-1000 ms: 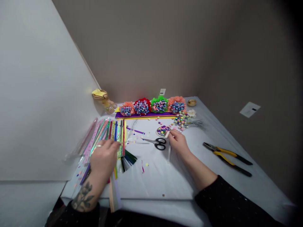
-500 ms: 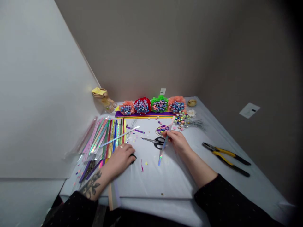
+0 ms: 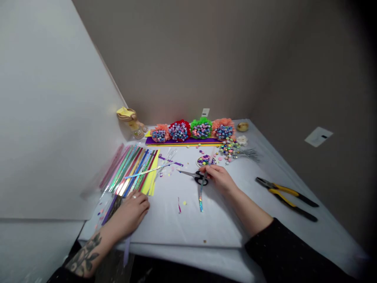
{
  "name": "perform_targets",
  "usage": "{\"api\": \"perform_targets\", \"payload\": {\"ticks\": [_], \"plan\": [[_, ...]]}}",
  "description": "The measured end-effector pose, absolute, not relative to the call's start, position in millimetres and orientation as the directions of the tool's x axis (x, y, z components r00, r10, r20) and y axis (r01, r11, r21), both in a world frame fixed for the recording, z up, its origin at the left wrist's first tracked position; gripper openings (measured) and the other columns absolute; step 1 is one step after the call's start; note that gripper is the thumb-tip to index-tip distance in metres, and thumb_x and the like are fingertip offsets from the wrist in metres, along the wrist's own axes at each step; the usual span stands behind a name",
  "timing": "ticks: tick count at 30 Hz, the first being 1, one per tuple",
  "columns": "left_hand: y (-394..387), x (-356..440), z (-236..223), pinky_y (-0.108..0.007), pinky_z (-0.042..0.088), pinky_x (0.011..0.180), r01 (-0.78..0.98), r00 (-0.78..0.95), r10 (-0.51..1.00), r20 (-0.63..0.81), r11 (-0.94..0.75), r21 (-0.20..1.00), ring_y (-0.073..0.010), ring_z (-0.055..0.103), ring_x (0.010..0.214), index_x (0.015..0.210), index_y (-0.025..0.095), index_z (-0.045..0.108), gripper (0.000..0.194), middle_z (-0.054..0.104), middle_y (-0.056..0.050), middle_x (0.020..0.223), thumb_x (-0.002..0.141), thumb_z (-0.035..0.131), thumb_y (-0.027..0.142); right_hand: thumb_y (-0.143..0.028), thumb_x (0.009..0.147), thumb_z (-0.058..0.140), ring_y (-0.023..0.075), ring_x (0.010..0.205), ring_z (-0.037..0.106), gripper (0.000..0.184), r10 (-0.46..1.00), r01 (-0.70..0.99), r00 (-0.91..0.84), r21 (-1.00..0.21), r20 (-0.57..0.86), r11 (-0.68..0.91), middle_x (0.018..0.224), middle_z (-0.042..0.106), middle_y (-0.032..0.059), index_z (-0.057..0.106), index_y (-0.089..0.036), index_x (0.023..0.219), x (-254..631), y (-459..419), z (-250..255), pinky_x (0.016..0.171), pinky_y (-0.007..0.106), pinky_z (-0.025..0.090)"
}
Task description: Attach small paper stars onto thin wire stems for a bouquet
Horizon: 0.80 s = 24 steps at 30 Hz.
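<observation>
My right hand (image 3: 219, 179) pinches a shiny holographic paper strip (image 3: 201, 194) that hangs down toward me, just beside black-handled scissors (image 3: 196, 176) lying on the white table (image 3: 206, 224). My left hand (image 3: 131, 212) rests palm down at the near end of a fan of coloured paper strips (image 3: 134, 171), fingers curled onto them. One silver strip (image 3: 144, 171) lies crosswise over the fan. A small dish of folded paper stars (image 3: 204, 160) sits just beyond my right hand.
Four paper-flower bunches (image 3: 193, 131) stand on a purple sheet along the back wall. Yellow-handled pliers (image 3: 287, 196) lie to the right. Loose stars and wire stems (image 3: 238, 151) lie at the back right. A wooden holder (image 3: 131, 120) stands in the left corner.
My left hand has drawn back from the strip fan toward the table's near edge. The strip in my right hand has swung from lying slanted to hanging toward me.
</observation>
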<state>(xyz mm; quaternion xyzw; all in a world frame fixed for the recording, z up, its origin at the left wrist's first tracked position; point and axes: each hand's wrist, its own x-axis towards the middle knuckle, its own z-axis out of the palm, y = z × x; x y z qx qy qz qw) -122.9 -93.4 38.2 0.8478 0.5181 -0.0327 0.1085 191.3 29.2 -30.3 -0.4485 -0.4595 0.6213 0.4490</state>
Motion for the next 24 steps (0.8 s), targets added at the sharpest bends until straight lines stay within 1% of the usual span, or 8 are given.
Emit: {"api": "perform_targets", "payload": {"ticks": [2,5,8,11,14,18,21,24], "plan": [[-92.9,-105.0,48.9,-0.043,0.038,0.095,0.878,0.458,0.876,-0.152,-0.419,0.232,-0.0229,0.055,0.098,0.084,0.02,0.064,0.019,0.063,-0.007,0.098,0.083,0.046,0.015,-0.042,0.07,0.066,0.0126,0.056,0.045,0.03,0.967,-0.209,-0.207,-0.959,-0.148,-0.191,0.067,0.062,0.0047,0.075,-0.015,0.079,189.3,28.7,-28.9,0.054,0.027,0.035],[-79.8,-72.4,67.7,-0.038,0.041,0.096,0.79,0.434,0.893,-0.119,-0.313,0.528,-0.0217,0.054,0.107,0.102,0.022,0.062,0.023,0.062,-0.008,0.113,0.083,0.05,0.024,-0.039,0.068,0.067,0.0111,0.052,0.041,0.029,0.935,-0.332,-0.287,-0.894,-0.209,-0.302,0.057,0.055,0.0022,0.075,-0.014,0.08,181.0,24.4,-19.7,0.05,0.025,0.033],[-50.2,-39.1,76.7,-0.039,0.045,0.091,0.632,0.248,0.966,-0.08,-0.098,0.769,-0.0234,0.057,0.105,0.11,0.02,0.06,0.033,0.063,-0.01,0.116,0.082,0.051,0.034,-0.037,0.066,0.067,0.0093,0.049,0.041,0.026,0.867,-0.345,-0.419,-0.835,-0.271,-0.428,0.055,0.052,0.0004,0.075,-0.014,0.077,164.6,15.1,-6.2,0.048,0.023,0.032],[-15.7,-12.5,68.3,-0.034,0.048,0.081,0.453,0.131,0.984,-0.117,0.046,0.89,-0.0232,0.062,0.093,0.097,0.014,0.067,0.034,0.069,-0.01,0.099,0.078,0.055,0.038,-0.037,0.069,0.063,0.0083,0.046,0.04,0.025,0.832,-0.249,-0.49,-0.873,-0.259,-0.418,0.052,0.051,-0.0007,0.074,-0.014,0.073,146.2,6.5,2.0,0.046,0.022,0.031],[8.9,0.5,49.4,-0.026,0.046,0.06,0.224,0.082,0.974,-0.211,0.188,0.956,-0.0166,0.059,0.064,0.073,0.012,0.067,0.027,0.065,-0.003,0.064,0.073,0.058,0.037,-0.037,0.075,0.057,0.0084,0.043,0.036,0.028,0.86,-0.078,-0.472,-0.963,-0.193,-0.259,0.045,0.046,-0.0026,0.072,-0.014,0.069,137.6,5.7,0.2,0.045,0.022,0.029],[20.6,-1.5,26.6,-0.024,0.045,0.06,0.06,0.067,0.957,-0.283,0.279,0.958,-0.0131,0.056,0.061,0.063,0.013,0.061,0.021,0.062,-0.003,0.063,0.069,0.057,0.033,-0.038,0.082,0.051,0.0125,0.053,0.046,0.032,0.938,0.194,-0.336,-0.969,0.084,0.156,0.055,0.053,0.0012,0.068,-0.017,0.066,150.3,16.2,-9.2,0.053,0.025,0.037],[19.8,-5.6,15.2,-0.025,0.045,0.061,0.041,0.148,0.927,-0.343,0.341,0.939,-0.0128,0.056,0.06,0.061,0.014,0.058,0.022,0.061,-0.003,0.064,0.069,0.056,0.034,-0.027,0.083,0.054,0.018,0.072,0.054,0.016,0.877,0.438,-0.178,-0.762,0.446,0.476,0.073,0.059,0.006,0.067,-0.019,0.077,165.6,24.8,-14.7,0.067,0.03,0.043],[16.2,-6.3,8.3,-0.024,0.042,0.058,0.06,0.223,0.897,-0.381,0.378,0.924,-0.0125,0.053,0.058,0.06,0.014,0.058,0.02,0.06,-0.003,0.062,0.069,0.055,0.032,-0.018,0.083,0.052,0.0208,0.084,0.053,0.015,0.779,0.595,-0.212,-0.554,0.59,0.582,0.086,0.059,0.0081,0.066,-0.021,0.089,172.2,30.2,-19.3,0.074,0.033,0.044]]}}
